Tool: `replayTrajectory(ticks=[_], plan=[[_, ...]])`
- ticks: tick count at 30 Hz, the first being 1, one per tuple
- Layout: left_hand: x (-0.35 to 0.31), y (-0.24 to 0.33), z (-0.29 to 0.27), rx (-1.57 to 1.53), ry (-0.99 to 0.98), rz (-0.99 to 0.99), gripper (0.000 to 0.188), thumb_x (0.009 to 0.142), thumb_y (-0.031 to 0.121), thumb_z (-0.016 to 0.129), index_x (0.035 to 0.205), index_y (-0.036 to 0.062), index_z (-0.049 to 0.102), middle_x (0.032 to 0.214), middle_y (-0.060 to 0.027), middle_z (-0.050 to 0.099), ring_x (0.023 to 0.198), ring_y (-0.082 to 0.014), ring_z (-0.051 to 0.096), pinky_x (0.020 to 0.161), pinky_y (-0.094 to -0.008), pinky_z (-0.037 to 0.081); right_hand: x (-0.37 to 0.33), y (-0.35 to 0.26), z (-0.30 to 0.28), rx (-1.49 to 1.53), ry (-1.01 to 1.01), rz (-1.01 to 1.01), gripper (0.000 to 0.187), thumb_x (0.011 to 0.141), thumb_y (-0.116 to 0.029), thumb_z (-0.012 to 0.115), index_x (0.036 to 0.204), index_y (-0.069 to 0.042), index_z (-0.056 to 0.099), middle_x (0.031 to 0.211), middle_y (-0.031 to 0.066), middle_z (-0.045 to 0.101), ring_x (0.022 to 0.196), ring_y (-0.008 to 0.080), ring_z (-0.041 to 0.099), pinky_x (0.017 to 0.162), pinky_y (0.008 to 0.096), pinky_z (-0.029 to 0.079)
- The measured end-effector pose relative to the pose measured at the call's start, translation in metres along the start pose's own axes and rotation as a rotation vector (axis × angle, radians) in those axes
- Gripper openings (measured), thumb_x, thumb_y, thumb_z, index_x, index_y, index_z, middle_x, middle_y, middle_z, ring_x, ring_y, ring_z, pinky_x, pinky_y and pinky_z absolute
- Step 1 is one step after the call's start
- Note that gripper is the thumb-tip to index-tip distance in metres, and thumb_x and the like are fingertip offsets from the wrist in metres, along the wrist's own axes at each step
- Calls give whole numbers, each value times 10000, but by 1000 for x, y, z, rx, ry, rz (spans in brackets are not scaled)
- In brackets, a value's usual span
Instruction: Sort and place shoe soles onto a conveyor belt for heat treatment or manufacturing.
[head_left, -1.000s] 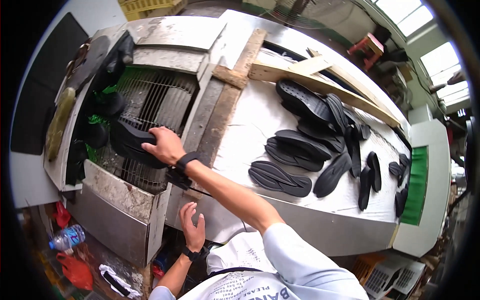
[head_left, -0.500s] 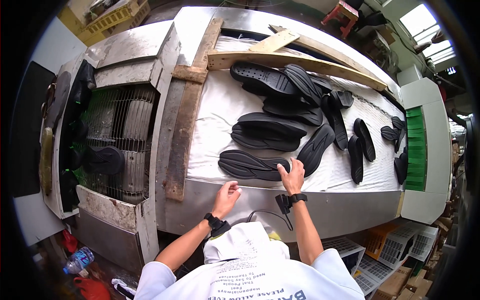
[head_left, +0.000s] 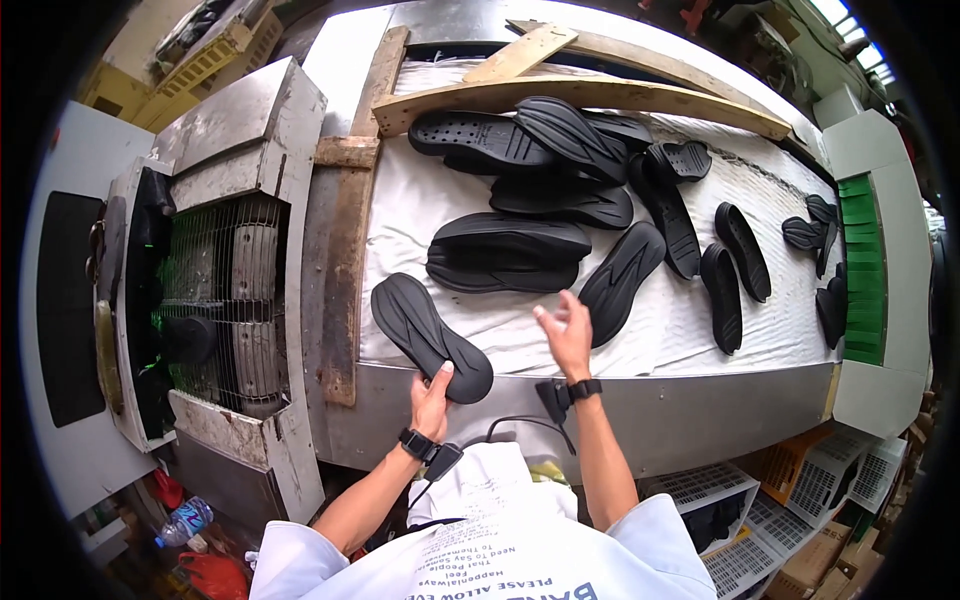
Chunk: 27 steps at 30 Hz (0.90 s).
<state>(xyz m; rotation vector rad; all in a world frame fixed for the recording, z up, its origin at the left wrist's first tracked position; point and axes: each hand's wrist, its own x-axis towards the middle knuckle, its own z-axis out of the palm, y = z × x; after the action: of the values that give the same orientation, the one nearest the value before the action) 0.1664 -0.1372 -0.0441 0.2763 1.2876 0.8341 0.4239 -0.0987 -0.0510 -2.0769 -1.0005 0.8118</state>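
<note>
A wrinkled white cloth (head_left: 395,235) spreads widest. Left of it stands a scuffed metal machine (head_left: 225,135) with a wire grille (head_left: 215,260); along its far edge runs a rough wooden board (head_left: 590,95). Grooved black soles (head_left: 505,250) lie across it. At its near-left corner, the left hand (head_left: 430,408) grips a smooth, waisted sole (head_left: 425,325), thumb on top, other fingers mostly hidden. Over its near part, the right hand (head_left: 568,335) holds nothing, fingers loosely parted beside another sole (head_left: 625,285).

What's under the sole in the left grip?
White cloth and metal panel show around the black sole; left grip and sole cover whatever lies directly beneath.
</note>
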Motion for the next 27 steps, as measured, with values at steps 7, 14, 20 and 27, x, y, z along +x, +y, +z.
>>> replayTrajectory(ticks=[7, 14, 20, 27], plan=[[-45, 26, -16, 103, -76, 146, 556, 927, 265, 759, 1270, -72, 479, 1130, -96, 619, 1005, -121, 591, 909, -276, 497, 107, -16, 25, -221, 99, 265, 897, 618, -532, 889, 1195, 86, 590, 1221, 286, 655, 1146, 423, 632, 978, 484, 506], [-65, 60, -54, 110, -2, 253, 567, 932, 246, 754, 1311, -70, 476, 1140, -66, 624, 1015, -97, 587, 927, -261, 488, 93, -20, 42, -90, -224, 332, 814, 651, -619, 864, 1051, 76, 725, 945, 189, 738, 774, 241, 707, 671, 351, 565], [-64, 123, -126, -170, 251, 615, 432, 988, 250, 684, 1294, -25, 552, 1177, -50, 640, 1033, -117, 592, 960, -282, 472, 9, -16, 26, 218, -444, 576, 510, 783, -460, 847, 916, -41, 590, 747, -4, 522, 598, 117, 473, 486, 261, 404], [-29, 183, -212, -523, 485, 629, 325, 986, 243, 677, 1152, -18, 575, 1142, -109, 657, 977, -204, 665, 903, -414, 575, -55, -54, 21, 754, -424, 412, 183, 930, -248, 727, 970, -92, 641, 870, -1, 677, 670, 110, 646, 507, 248, 507]])
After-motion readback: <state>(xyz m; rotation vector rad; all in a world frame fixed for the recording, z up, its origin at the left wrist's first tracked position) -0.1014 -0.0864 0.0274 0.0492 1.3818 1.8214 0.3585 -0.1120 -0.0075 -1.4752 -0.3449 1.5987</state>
